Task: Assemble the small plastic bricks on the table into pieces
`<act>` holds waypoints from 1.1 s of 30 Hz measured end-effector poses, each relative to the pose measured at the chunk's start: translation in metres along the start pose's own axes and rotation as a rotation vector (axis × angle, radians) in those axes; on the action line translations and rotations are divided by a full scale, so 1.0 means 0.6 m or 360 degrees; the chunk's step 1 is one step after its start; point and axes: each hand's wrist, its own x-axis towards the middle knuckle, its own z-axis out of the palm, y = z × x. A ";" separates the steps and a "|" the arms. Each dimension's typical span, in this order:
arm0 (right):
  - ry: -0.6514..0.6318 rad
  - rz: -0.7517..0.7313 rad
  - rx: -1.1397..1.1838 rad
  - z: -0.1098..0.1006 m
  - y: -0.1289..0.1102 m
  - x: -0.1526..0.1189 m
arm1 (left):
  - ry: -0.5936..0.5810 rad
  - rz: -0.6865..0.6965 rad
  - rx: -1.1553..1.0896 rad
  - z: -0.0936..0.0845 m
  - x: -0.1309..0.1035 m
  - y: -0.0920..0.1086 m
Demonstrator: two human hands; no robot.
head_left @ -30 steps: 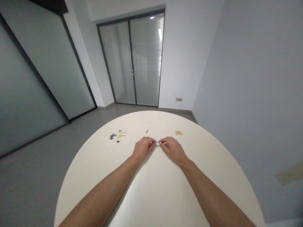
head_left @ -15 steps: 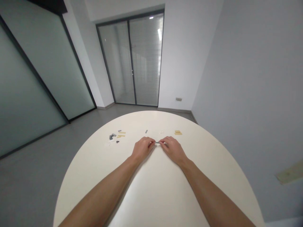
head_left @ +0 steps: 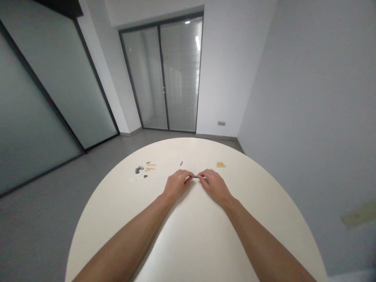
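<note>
Between my two hands, just above or on the white table (head_left: 188, 243), is a small grey strip-shaped piece (head_left: 195, 176). My left hand (head_left: 178, 183) pinches its left end with the fingertips. At the other end, my right hand (head_left: 215, 185) pinches it in the same way. Most of the piece is covered by the fingers, so its full shape is hidden. Beyond the hands lie a loose grey strip (head_left: 181, 163), a few tiny white pieces (head_left: 200, 164), and some yellow strips (head_left: 220, 165).
To the left on the table is a scattered group of dark grey pieces (head_left: 138, 170), thin yellow strips (head_left: 150, 169) and small white bits (head_left: 137, 175). A small dark piece (head_left: 145, 176) lies closest to my left hand. A glass door (head_left: 164, 78) stands behind the table.
My hands stay almost in place, the fingertips of the right one slightly farther right. A little more of the grey piece shows between them.
</note>
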 end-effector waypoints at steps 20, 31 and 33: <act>0.0087 -0.0081 0.0159 0.003 0.005 -0.001 | 0.0159 0.0011 -0.0197 0.011 -0.002 -0.007; 0.0118 -0.0121 0.0105 0.000 0.006 0.002 | 0.0193 0.0032 -0.0185 0.007 -0.001 -0.003; 0.0117 -0.0124 0.0096 0.001 0.007 0.002 | 0.0207 0.0034 -0.0170 0.008 -0.001 -0.004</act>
